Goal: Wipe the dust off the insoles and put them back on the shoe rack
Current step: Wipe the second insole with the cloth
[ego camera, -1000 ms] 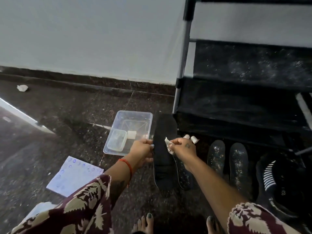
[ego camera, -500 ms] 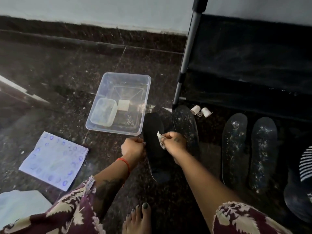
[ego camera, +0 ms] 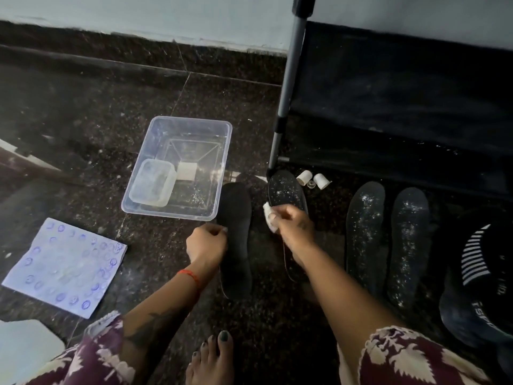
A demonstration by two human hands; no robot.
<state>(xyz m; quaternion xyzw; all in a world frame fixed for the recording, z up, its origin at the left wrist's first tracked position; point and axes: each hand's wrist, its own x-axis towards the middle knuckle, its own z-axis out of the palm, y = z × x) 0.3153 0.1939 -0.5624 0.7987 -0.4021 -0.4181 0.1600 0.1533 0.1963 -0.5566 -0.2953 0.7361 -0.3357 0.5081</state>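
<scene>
A clean black insole [ego camera: 236,240] lies on the dark floor in the middle. My left hand [ego camera: 206,244] pinches its left edge. Just right of it lies a dusty insole [ego camera: 287,191], speckled white, partly hidden under my right hand [ego camera: 293,227]. That hand grips a small white wipe [ego camera: 269,219] above the gap between the two insoles. Two more dusty insoles [ego camera: 365,240] [ego camera: 408,245] lie side by side further right. The black shoe rack [ego camera: 388,107] stands at the upper right, with a grey leg [ego camera: 288,87].
A clear plastic tub [ego camera: 191,126] holding a smaller container and a white square sits left of the insoles. Printed paper [ego camera: 65,266] lies at the left. Two small white caps [ego camera: 312,179] lie by the rack leg. A black shoe [ego camera: 483,276] is at the right. My bare foot [ego camera: 212,359] is below.
The view dropped toward the floor. My right hand with the wipe moved right, off the clean insole and over the dusty one. The left hand stayed on the clean insole's edge.
</scene>
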